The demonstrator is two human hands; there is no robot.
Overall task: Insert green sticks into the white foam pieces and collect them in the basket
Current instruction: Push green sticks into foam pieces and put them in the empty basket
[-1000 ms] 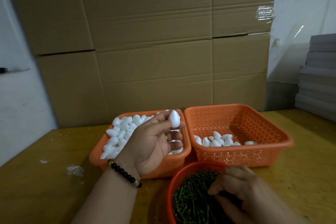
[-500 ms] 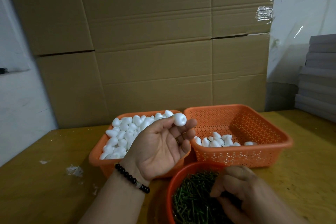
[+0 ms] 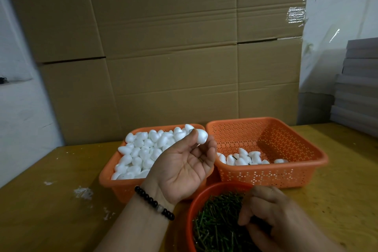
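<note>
Your left hand (image 3: pixel 184 170) pinches one white foam piece (image 3: pixel 201 135); your right hand (image 3: pixel 270 217) is down in the green sticks (image 3: pixel 216 223).

Take the right-hand orange basket (image 3: pixel 319 159) as your mark: your left palm faces up just left of it, thumb and fingertips holding the foam piece beside its near-left corner. Left again sits the full basket (image 3: pixel 106 178) of plain foam. Finished pieces (image 3: pixel 241 158) lie inside the mark along its front wall. The red bowl (image 3: pixel 196 206) of sticks sits in front of it, your right fingers curled in there; whether they grip a stick, you cannot tell.
</note>
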